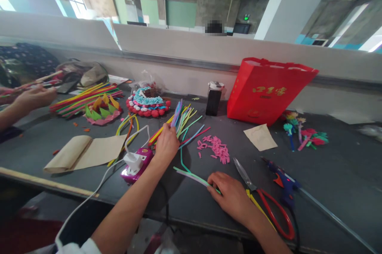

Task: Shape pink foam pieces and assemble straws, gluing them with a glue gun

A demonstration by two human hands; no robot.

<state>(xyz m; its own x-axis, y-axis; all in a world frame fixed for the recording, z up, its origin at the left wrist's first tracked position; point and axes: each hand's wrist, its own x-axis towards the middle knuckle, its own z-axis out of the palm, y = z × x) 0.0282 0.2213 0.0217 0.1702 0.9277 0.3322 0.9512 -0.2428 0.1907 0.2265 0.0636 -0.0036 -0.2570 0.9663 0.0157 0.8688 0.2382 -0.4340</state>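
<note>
My left hand [167, 142] has its fingers closed at the near end of a bundle of coloured pipe cleaners [186, 121], around purple ones. Green and pale pipe cleaners [191, 176] lie on the dark table under the fingertips of my right hand [228, 194], which is closed on them. Between and beyond the hands is a pile of short pink pieces [216, 148]. Right of my right hand are scissors [262, 198] with red handles and a blue glue gun [285, 186].
A magenta power strip [137, 164] with a white cord sits by my left forearm. Behind stand a red bag [268, 91] and a dark bottle [213, 99]. Brown paper [86, 152] lies left. Another person's hand [37, 99] is at far left, near more pipe cleaners [86, 99].
</note>
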